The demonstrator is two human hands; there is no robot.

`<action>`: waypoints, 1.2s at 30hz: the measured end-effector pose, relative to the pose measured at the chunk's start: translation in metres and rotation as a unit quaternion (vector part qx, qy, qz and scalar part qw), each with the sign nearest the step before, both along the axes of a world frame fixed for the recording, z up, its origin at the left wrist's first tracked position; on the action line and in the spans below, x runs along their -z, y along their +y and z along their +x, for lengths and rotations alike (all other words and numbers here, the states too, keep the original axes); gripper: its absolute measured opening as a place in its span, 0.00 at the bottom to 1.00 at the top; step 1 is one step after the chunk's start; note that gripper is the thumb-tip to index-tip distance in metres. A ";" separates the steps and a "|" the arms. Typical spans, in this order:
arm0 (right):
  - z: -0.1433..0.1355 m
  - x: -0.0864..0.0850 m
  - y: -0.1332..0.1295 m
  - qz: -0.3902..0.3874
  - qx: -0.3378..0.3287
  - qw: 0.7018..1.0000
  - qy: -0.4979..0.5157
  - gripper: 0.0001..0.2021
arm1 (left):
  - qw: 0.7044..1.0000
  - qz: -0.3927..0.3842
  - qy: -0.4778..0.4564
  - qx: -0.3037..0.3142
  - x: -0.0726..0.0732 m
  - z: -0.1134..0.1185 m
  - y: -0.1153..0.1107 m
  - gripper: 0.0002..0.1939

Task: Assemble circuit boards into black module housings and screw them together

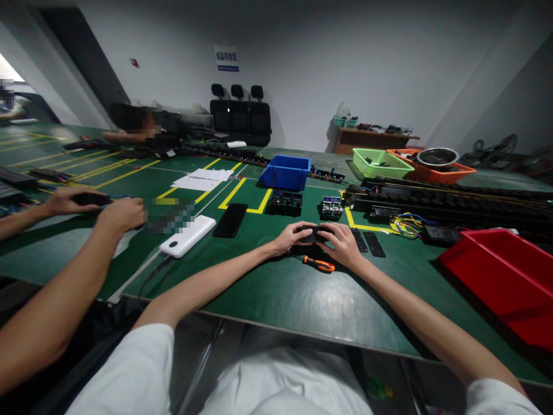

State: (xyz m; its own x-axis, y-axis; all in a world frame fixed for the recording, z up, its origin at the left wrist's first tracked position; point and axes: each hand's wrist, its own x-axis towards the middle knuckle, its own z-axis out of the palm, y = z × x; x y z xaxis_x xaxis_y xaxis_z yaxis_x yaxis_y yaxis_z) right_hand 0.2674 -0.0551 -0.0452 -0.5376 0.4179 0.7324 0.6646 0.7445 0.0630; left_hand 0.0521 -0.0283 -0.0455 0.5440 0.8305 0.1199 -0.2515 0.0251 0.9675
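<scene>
Between my two hands, just above the green table, is a small black part [315, 231] whose exact kind I cannot make out. My left hand [294, 237] grips its left end with thumb and fingers. On its other end, my right hand [340, 243] closes the same way. An orange and black screwdriver [318, 264] lies on the table just below the hands. Flat black plates [374, 244] rest to the right of my right hand. Beyond the hands sit a cluster of black modules [286, 203] and a group of small silvery modules [331, 207].
A black phone [231, 220] and a white power bank [188, 237] lie to the left. Behind stands a blue bin [287, 172]; a red bin [501, 276] is at right. Long black rail assemblies [432, 202] with wires stretch across the right. A co-worker's hands [118, 214] work at far left.
</scene>
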 end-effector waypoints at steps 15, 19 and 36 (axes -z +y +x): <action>0.000 0.002 0.001 -0.003 0.014 1.000 0.002 0.14 | 1.000 0.004 0.001 0.002 0.003 0.001 0.003 0.23; 0.000 0.002 0.001 -0.002 0.014 1.000 0.003 0.15 | 1.000 0.008 0.003 -0.002 0.004 0.001 0.003 0.23; -0.001 0.002 0.002 -0.019 0.009 1.000 0.004 0.14 | 1.000 0.001 0.001 0.005 0.001 0.000 0.000 0.24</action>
State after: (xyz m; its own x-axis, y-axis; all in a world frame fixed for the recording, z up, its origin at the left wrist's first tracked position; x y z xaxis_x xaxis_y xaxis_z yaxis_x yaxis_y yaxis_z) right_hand 0.2665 -0.0531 -0.0468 -0.5240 0.4548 0.7201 0.6787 0.7337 0.0305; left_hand 0.0523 -0.0278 -0.0463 0.5529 0.8245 0.1207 -0.2496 0.0256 0.9680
